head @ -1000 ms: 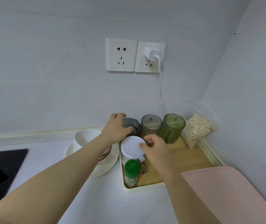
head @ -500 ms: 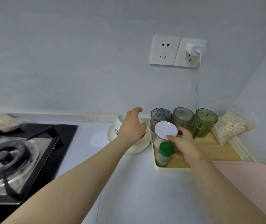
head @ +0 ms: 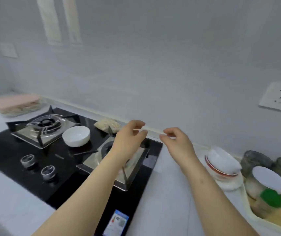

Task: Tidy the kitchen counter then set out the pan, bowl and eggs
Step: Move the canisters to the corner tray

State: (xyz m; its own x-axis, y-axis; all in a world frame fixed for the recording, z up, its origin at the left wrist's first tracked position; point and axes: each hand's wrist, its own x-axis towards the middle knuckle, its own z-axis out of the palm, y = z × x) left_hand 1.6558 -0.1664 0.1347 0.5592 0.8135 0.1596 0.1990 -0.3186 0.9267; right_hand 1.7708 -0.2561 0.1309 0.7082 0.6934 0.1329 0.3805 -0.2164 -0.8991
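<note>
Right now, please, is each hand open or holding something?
Left hand: open, loosely curled, holding nothing.
Right hand: open, loosely curled, holding nothing.

Black gas hob (head: 8, 150), wall socket (head: 278, 99), white-lidded jar (head: 267, 178)

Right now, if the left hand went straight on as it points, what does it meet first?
Likely the wall behind the hob. The left hand points past the right burner; the grain bag lies left of that line. Depth unclear.

Glossy black glass hob (head: 8, 150), shiny metal burner trays (head: 39, 132), glazed white bowl (head: 76, 136).
</note>
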